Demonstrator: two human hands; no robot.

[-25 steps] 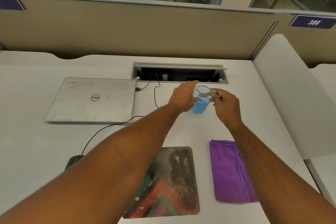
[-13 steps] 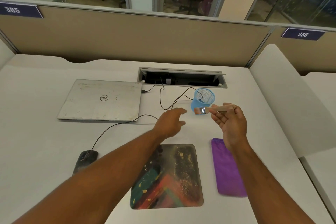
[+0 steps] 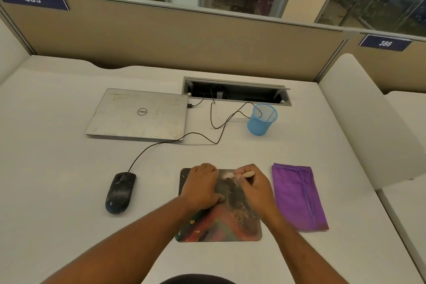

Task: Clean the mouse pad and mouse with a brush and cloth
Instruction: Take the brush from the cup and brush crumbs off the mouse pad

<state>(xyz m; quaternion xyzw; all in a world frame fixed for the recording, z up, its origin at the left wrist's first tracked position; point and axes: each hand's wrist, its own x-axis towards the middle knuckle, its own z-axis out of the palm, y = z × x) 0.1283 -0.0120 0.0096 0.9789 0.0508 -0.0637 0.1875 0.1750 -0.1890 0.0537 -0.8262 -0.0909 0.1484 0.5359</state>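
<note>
A dark, multicoloured mouse pad (image 3: 219, 228) lies at the desk's front, strewn with pale crumbs. My left hand (image 3: 201, 188) rests flat on its left half, pressing it down. My right hand (image 3: 253, 188) is closed around a small wooden-handled brush (image 3: 239, 175), whose bristles touch the pad's far edge. A dusty black wired mouse (image 3: 120, 192) sits on the desk left of the pad. A folded purple cloth (image 3: 298, 196) lies just right of the pad.
A closed silver laptop (image 3: 138, 114) sits at the back left, with cables running to an open cable tray (image 3: 237, 91). A blue mesh cup (image 3: 261, 120) stands behind the pad. A white divider (image 3: 364, 117) borders the right side.
Both hands came down from near the blue cup to the mouse pad. The left hand now lies flat on the pad and the brush's bristles touch it.
</note>
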